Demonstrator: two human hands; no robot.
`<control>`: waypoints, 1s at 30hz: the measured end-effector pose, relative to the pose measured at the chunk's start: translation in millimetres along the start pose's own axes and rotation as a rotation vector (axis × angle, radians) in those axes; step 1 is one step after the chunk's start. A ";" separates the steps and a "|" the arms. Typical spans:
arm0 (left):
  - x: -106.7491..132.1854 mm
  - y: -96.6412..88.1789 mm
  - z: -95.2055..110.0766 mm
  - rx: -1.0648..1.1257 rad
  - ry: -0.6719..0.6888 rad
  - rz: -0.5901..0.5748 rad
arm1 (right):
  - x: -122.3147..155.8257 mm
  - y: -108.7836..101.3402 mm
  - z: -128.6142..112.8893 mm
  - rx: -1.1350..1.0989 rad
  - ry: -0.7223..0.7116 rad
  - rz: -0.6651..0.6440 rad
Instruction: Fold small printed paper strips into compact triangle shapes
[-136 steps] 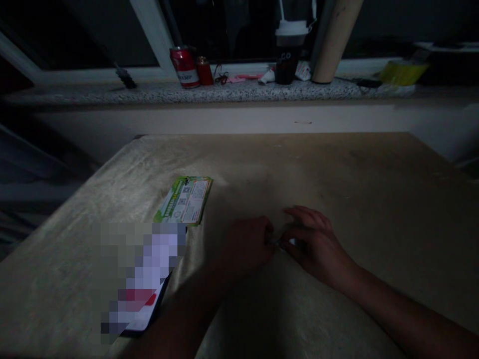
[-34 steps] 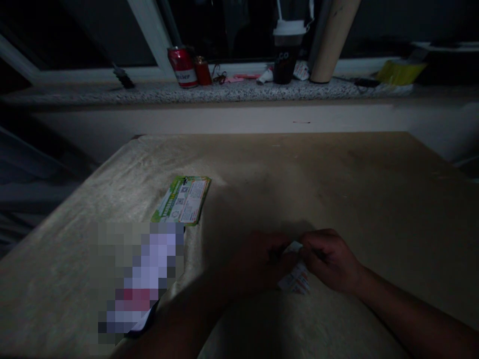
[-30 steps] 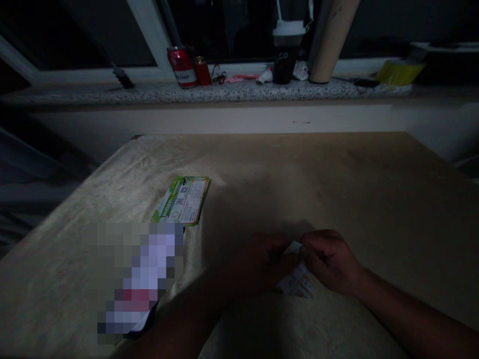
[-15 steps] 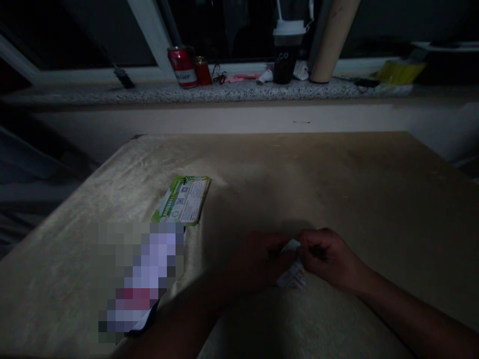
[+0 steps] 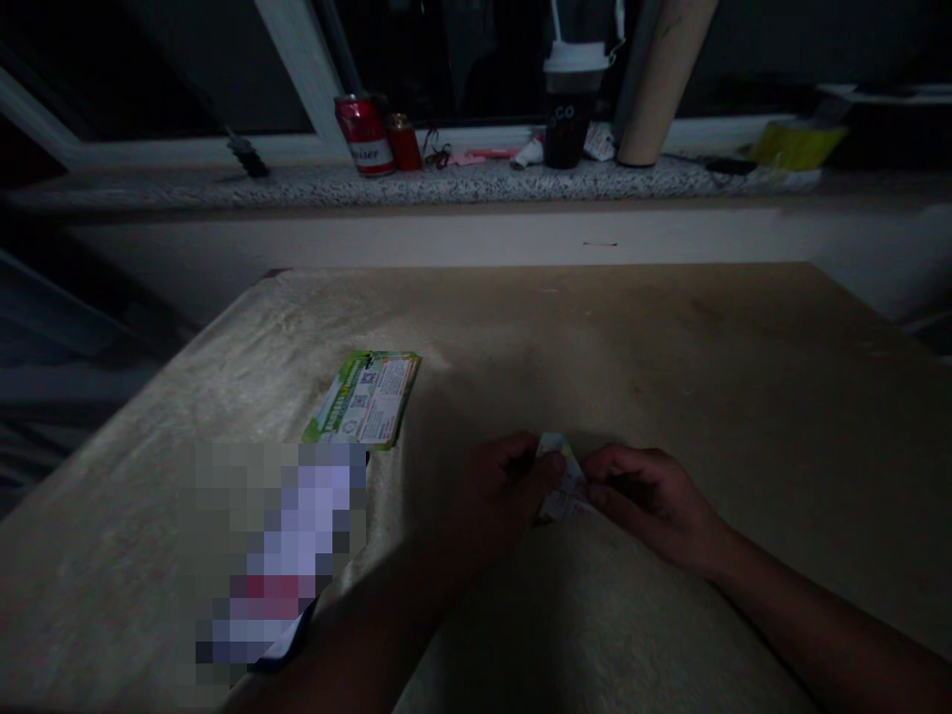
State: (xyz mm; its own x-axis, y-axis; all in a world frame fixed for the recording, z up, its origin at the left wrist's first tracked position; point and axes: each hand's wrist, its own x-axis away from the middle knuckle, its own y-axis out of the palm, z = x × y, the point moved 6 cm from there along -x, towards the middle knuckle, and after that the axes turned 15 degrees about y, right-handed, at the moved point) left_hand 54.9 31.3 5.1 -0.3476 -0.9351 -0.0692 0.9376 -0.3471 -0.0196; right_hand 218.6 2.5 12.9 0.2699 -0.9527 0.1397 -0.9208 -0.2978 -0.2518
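Note:
A small folded piece of printed paper [image 5: 565, 488] is held between my two hands, just above the table [image 5: 669, 377]. My left hand [image 5: 502, 491] grips its left side, with the thumb pressed on its face. Thumb and fingertips of my right hand [image 5: 644, 496] pinch the paper's right corner. It is whitish with faint coloured print and comes to a point at the top. Left of the hands lies a stack of green and white printed sheets [image 5: 368, 402]. The light is dim, so the fold lines are hard to make out.
A phone-like object, its screen blurred out [image 5: 297, 545], lies beside my left forearm. Along the stone windowsill [image 5: 461, 188] stand a red can [image 5: 364, 137], an orange jar [image 5: 403, 144], a dark lidded cup [image 5: 569, 109], a cardboard tube [image 5: 661, 79] and a yellow item [image 5: 799, 146].
The paper has turned in my hands and moved slightly up and left, showing a different face. My left hand has shifted a little upward; my right fingers have slid to its right corner.

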 end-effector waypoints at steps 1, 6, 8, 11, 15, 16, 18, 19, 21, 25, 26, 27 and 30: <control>-0.7 -1.3 0.1 0.009 0.003 0.026 | 0.3 -0.3 -1.8 -0.009 -0.017 0.022; -2.0 -3.3 -2.3 0.019 0.002 0.078 | 2.7 -0.6 -13.4 0.039 -0.138 0.103; -1.6 -1.9 -3.0 -0.008 0.003 0.061 | 3.2 2.6 -14.5 0.122 -0.165 0.096; -0.8 0.6 -3.5 -0.016 0.000 0.044 | 2.9 7.4 -9.7 0.168 -0.149 0.061; -0.3 2.9 -2.6 0.019 -0.022 0.031 | 2.6 7.6 -4.5 0.161 -0.122 0.066; -0.5 3.3 -2.2 0.053 -0.027 0.026 | 2.5 6.6 -4.2 0.154 -0.116 0.072; -0.9 3.2 -2.7 0.157 -0.043 0.030 | 2.5 4.2 -4.2 0.124 -0.103 0.076; -1.1 2.9 -4.0 0.215 -0.059 0.032 | 2.5 2.9 -4.2 0.108 -0.094 0.077; -1.1 3.0 -8.3 0.318 -0.108 0.027 | 2.8 0.3 -4.4 0.078 -0.075 0.084; -0.5 6.4 -14.2 0.397 -0.160 -0.036 | 3.2 -1.9 -4.7 0.045 -0.048 0.094; -0.5 7.2 -14.4 0.396 -0.154 -0.049 | 3.1 -1.8 -4.5 0.040 -0.040 0.091; -0.5 7.9 -14.5 0.390 -0.147 -0.061 | 2.9 -1.7 -4.2 0.039 -0.032 0.090; -0.4 9.1 -15.3 0.358 -0.139 -0.078 | 2.8 -1.9 -4.0 0.054 -0.024 0.097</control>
State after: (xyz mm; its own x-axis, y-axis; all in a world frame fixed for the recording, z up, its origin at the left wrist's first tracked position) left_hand 63.6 29.7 -10.3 -0.4377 -0.8974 0.0550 0.8559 -0.3972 0.3310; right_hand 219.9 0.7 17.7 0.1872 -0.9783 0.0890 -0.9266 -0.2060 -0.3146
